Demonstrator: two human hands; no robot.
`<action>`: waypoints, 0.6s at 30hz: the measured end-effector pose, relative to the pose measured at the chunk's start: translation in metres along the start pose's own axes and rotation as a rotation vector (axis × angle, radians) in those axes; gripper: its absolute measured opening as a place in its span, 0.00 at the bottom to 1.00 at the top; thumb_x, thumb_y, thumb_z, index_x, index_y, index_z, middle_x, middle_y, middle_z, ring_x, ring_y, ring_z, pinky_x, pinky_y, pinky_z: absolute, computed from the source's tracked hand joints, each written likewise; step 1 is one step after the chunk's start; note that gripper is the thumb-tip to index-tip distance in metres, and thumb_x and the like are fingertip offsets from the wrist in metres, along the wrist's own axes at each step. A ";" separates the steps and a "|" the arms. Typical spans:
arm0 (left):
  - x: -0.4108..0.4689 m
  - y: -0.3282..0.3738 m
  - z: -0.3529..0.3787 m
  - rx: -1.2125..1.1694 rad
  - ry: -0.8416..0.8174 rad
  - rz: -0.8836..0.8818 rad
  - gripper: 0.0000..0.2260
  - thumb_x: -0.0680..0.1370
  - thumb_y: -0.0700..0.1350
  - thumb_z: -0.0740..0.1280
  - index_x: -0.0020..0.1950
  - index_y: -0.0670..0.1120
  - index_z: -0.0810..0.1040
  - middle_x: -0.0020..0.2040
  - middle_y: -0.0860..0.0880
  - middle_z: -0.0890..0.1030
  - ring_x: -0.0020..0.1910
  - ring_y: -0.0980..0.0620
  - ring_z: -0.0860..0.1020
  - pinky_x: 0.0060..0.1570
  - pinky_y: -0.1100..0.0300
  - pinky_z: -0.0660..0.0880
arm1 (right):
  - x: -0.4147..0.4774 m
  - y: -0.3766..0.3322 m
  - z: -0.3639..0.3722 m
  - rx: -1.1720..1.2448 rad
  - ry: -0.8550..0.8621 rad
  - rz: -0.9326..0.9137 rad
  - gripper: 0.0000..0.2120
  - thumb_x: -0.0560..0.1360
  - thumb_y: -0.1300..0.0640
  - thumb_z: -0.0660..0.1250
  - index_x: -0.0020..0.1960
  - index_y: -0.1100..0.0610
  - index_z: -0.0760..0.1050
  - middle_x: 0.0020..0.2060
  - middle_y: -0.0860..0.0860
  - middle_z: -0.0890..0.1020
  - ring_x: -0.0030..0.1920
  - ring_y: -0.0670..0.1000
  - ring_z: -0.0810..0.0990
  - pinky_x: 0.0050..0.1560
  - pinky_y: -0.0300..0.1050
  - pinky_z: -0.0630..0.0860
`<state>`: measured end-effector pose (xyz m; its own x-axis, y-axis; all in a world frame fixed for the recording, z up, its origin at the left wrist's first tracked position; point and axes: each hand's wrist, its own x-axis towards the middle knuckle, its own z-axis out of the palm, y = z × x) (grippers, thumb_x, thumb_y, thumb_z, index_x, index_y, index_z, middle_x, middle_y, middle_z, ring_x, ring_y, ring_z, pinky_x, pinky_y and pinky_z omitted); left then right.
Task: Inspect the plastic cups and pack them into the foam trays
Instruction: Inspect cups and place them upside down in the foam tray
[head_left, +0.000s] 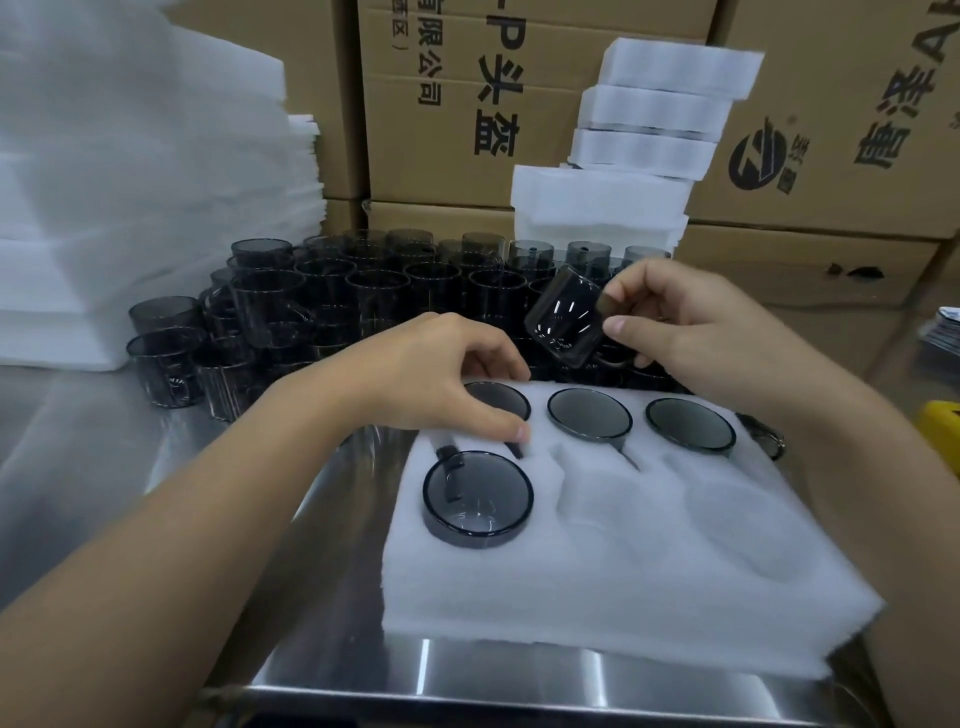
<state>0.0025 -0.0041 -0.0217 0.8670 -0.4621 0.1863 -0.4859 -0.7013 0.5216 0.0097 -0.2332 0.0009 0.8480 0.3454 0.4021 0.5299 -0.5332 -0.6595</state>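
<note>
Right hand (691, 332) pinches a smoky plastic cup (563, 322), tilted in the air over the back edge of the foam tray (623, 561). Left hand (431, 374) rests bent-fingered on the back-left cup (506, 400) seated in the tray (can't tell if it's actually gripping). Four cups are seated so far.

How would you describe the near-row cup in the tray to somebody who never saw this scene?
Find the white foam tray on the steel table. Its far row holds three dark cups; the near row holds one cup, at the left end. It alone stands proud of the foam.
</note>
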 end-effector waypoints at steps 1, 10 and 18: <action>0.000 -0.001 0.000 0.002 0.000 -0.003 0.19 0.60 0.64 0.72 0.49 0.64 0.78 0.47 0.66 0.78 0.49 0.67 0.75 0.44 0.71 0.73 | 0.001 0.001 0.002 0.002 0.003 0.001 0.10 0.76 0.60 0.67 0.41 0.46 0.74 0.35 0.48 0.77 0.35 0.48 0.74 0.48 0.56 0.76; 0.001 -0.006 0.002 -0.008 -0.030 0.006 0.18 0.68 0.62 0.71 0.57 0.65 0.75 0.50 0.65 0.78 0.51 0.73 0.72 0.49 0.74 0.69 | 0.005 0.005 0.019 0.152 0.115 -0.008 0.11 0.77 0.62 0.66 0.42 0.47 0.74 0.36 0.44 0.77 0.35 0.43 0.75 0.41 0.43 0.76; 0.016 0.003 0.006 -0.508 0.405 -0.187 0.15 0.75 0.55 0.67 0.60 0.52 0.78 0.46 0.57 0.84 0.45 0.64 0.81 0.44 0.66 0.75 | 0.007 0.007 0.023 0.274 0.167 0.009 0.10 0.77 0.64 0.66 0.43 0.49 0.75 0.38 0.43 0.78 0.38 0.42 0.75 0.38 0.39 0.74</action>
<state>0.0147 -0.0172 -0.0226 0.9526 -0.0479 0.3004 -0.2969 -0.3617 0.8837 0.0187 -0.2169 -0.0156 0.8550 0.1983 0.4793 0.5184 -0.2995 -0.8009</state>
